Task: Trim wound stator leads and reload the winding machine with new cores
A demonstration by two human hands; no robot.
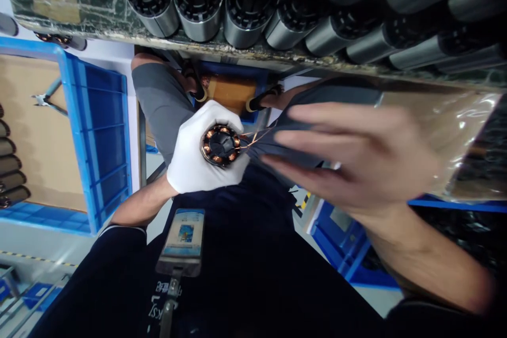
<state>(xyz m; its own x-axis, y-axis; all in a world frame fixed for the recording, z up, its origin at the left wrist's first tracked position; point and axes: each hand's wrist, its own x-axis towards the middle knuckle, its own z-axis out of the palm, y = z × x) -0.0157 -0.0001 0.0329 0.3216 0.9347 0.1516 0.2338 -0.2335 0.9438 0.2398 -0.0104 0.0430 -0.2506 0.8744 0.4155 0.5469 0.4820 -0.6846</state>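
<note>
My left hand (190,150), in a white glove, is closed around a motor stator (222,146). The stator's round end faces up, showing a black core ringed by copper coils. Thin copper wires (253,140) stick out from its right side toward my bare right hand (356,153). That hand is blurred by motion, with its fingers stretched out and apart. Its fingertips are close to the wire ends; no grip on them shows.
Rows of metal cylinders (241,21) stand on a worn bench (99,21) along the top. At left, a blue crate (97,137) lined with cardboard holds cutting pliers (49,97) and several cylindrical parts. A plastic-wrapped packet (447,132) and another blue crate (344,243) are at right.
</note>
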